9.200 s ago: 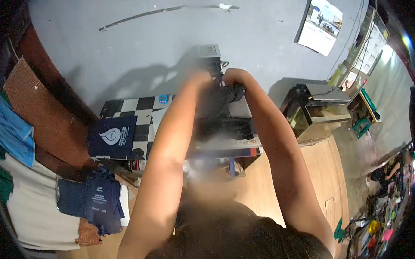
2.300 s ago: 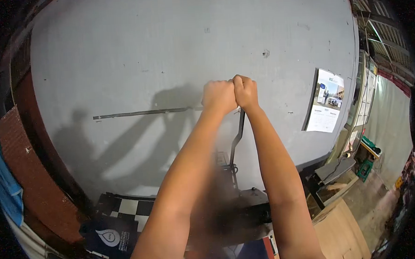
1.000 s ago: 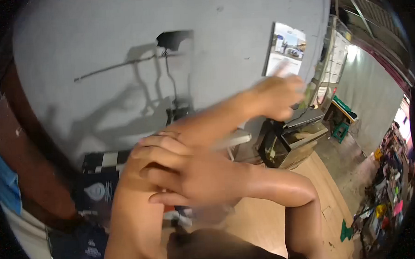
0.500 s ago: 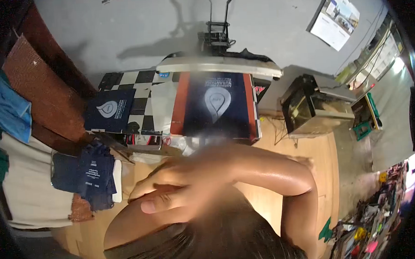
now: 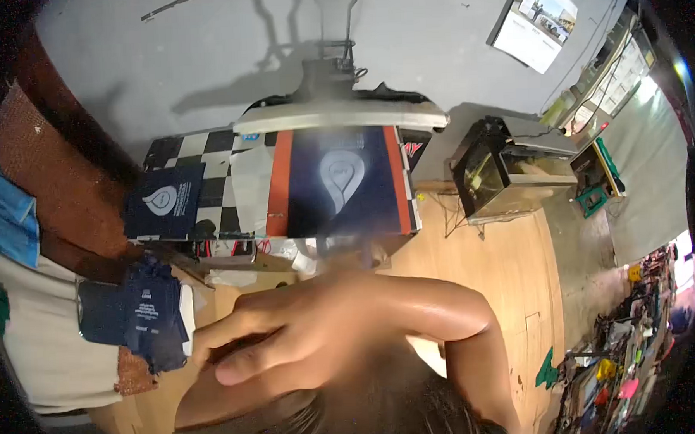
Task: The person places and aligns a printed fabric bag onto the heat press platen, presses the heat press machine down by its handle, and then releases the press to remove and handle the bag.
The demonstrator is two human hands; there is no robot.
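Head view: right hand on left shoulder, printed navy cloth on the press

The right hand crosses the chest and rests on the bare skin of the left shoulder, just above a dark sleeve, with its fingers spread and its thumb standing apart from them. The left hand is out of frame, so its state cannot be told.

Ahead, well apart from the right hand, the printed navy cloth lies flat in front of the raised platen of a heat press, its white drop-shaped logo facing up. Orange strips border it on both sides. A hazy smear runs down the middle of the view, so the cloth's near edge is hard to make out. Bent lever bars rise behind the platen, before a grey wall.

To the left, on the black-and-white checkered counter, lies a second logo cloth. Lower down, a pile of navy fabric overlaps a cream cloth. A glass tank stands to the right of the press, below a wall calendar.
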